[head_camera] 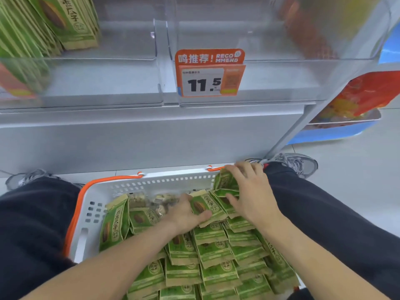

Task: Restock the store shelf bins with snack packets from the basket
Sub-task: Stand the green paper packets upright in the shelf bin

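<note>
A white basket (155, 182) with orange handles sits on the floor between my knees, filled with several green snack packets (214, 250). My left hand (184, 215) grips one green packet (203, 207) near the basket's far side, thumb on its face. My right hand (249, 191) holds a bunch of green packets (225, 182) at the basket's far right corner, fingers curled over them. Above, a clear shelf bin (121, 79) holds green packets (43, 24) at its left; the clear bin (281, 79) to its right shows no green packets.
An orange price tag (208, 72) reading 11.5 hangs on the right bin's front. Red packets (372, 94) lie in a bin on a blue stand at right. My shoes (296, 162) flank the basket against the shelf base. A few clear nut packs (151, 201) lie among the green ones.
</note>
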Demonstrator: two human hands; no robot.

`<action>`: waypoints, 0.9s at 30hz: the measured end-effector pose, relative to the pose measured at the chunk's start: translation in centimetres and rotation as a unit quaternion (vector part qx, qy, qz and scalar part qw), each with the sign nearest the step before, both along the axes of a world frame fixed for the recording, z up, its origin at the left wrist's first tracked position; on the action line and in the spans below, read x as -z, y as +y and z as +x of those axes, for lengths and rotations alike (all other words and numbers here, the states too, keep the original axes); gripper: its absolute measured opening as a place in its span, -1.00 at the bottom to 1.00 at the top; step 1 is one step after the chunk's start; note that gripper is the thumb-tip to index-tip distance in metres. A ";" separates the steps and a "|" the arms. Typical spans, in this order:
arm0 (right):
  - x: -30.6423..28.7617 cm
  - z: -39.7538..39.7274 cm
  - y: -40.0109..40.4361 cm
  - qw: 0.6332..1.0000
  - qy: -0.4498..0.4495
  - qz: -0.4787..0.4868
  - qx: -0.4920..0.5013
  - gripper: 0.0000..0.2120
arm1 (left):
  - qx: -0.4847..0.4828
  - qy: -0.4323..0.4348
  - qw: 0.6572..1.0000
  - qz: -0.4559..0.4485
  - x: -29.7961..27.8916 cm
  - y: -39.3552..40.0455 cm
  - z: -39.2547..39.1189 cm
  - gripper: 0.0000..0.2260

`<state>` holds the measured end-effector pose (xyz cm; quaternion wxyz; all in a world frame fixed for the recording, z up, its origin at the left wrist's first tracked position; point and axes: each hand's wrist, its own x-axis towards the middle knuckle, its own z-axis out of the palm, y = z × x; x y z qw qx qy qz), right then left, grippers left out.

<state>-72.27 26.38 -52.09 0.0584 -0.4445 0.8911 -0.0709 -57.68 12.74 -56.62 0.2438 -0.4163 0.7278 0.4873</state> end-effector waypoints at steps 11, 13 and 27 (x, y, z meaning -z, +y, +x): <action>1.1 2.0 2.2 0.998 -0.059 -0.015 -0.021 -0.59 | -0.109 -0.034 0.992 0.052 -0.9 -1.4 -0.9 -0.21; 1.0 2.7 2.1 0.998 -0.034 -0.012 -0.042 -0.51 | -0.126 -0.024 0.989 0.071 -1.3 -1.6 -0.8 -0.35; -2.5 10.1 1.9 0.974 -0.090 -0.073 -0.194 -0.71 | -0.182 0.057 0.925 0.329 -5.7 -0.9 2.3 -0.65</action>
